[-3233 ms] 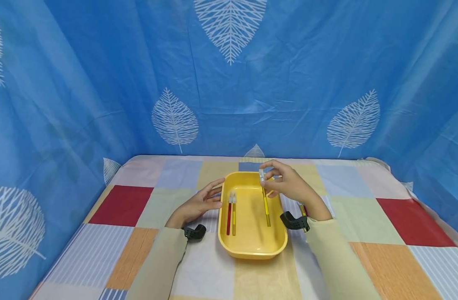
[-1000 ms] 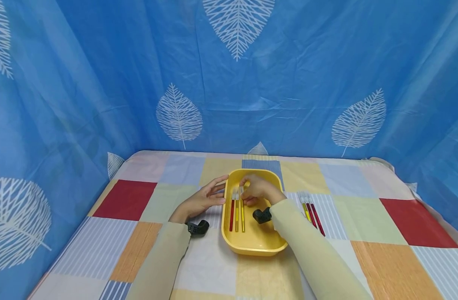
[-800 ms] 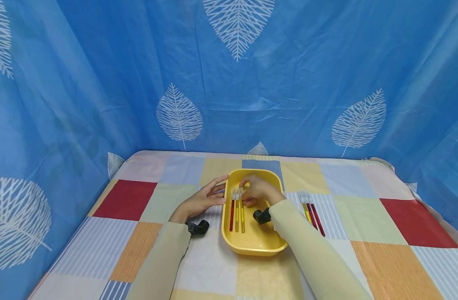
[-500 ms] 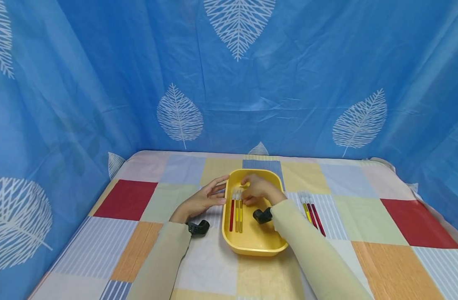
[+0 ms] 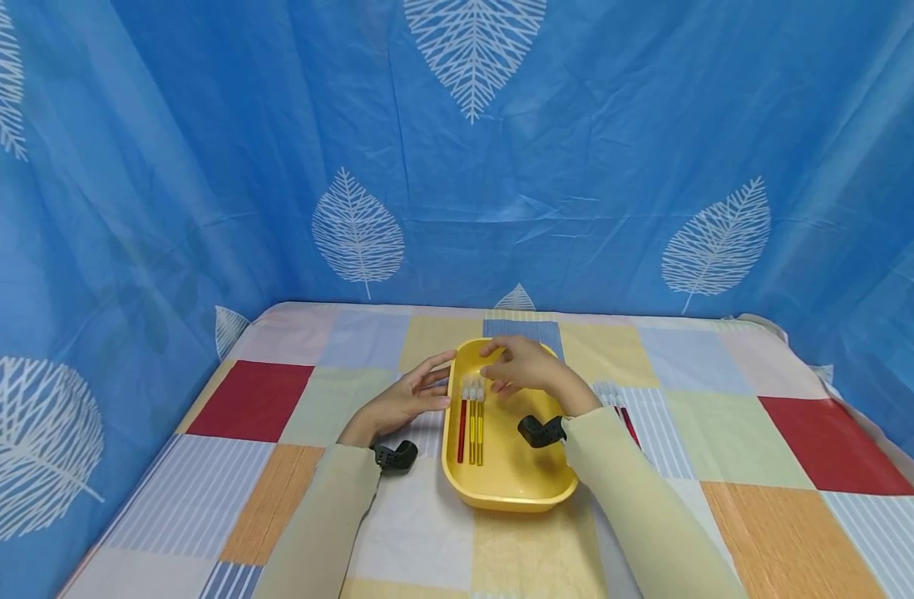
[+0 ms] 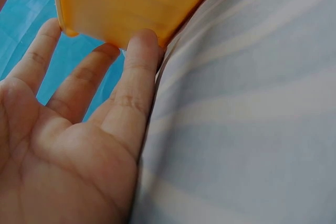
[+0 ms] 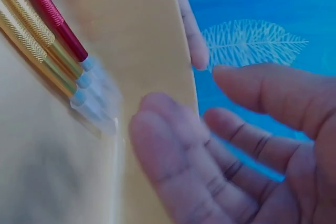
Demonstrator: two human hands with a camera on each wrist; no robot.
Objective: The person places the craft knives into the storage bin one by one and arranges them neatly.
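– Left hand (image 5: 400, 405)?
– Spread, fingertips touching the left wall of the yellow tray (image 5: 516, 502).
– Right hand (image 5: 530, 368)?
– Over the tray, thumb and fingers apart.
– Contents?
– Red tool (image 5: 461, 433), two gold tools (image 5: 481, 437), side by side near that wall, pale tips (image 5: 479, 389) at the far end. More tools (image 5: 630, 426) on the patchwork cloth (image 5: 397, 541) right of the tray; right sleeve (image 5: 636, 499) covers some, can't tell how many.
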